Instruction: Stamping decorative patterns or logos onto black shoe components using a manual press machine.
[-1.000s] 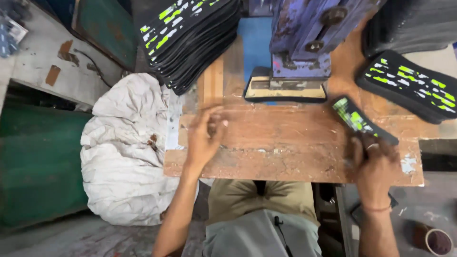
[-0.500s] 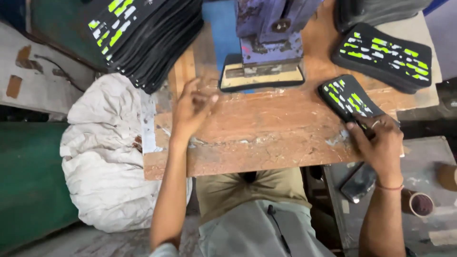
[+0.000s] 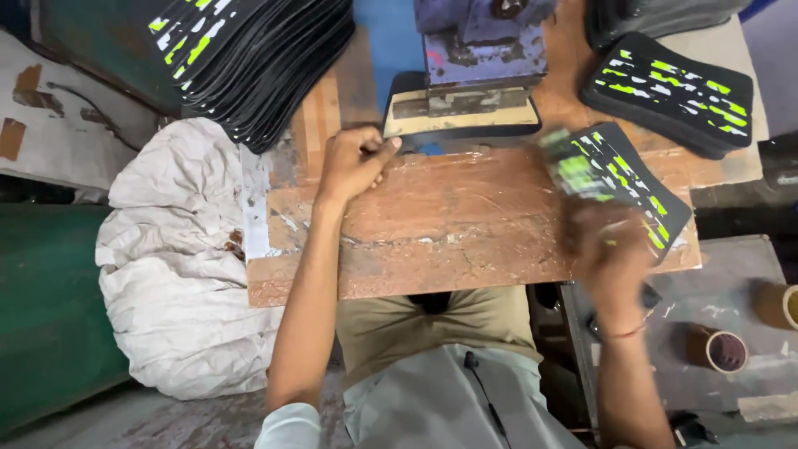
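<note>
Right hand lifts black, green-marked pad; left hand fisted.

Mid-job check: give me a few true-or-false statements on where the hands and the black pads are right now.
1. The left hand rests on the wooden bench close to the front of the press. True.
2. The right hand holds a black pad with green markings. True; the hand is blurred.
3. The pad stack at upper left lies inside the white sack. False: the stack sits above the sack, by the bench's far left corner.
4. Both hands grip the same pad. False: only the right hand is at a pad; the left is apart from it, near the press.
5. Another printed pad stack lies at the bench's upper right. True.
</note>
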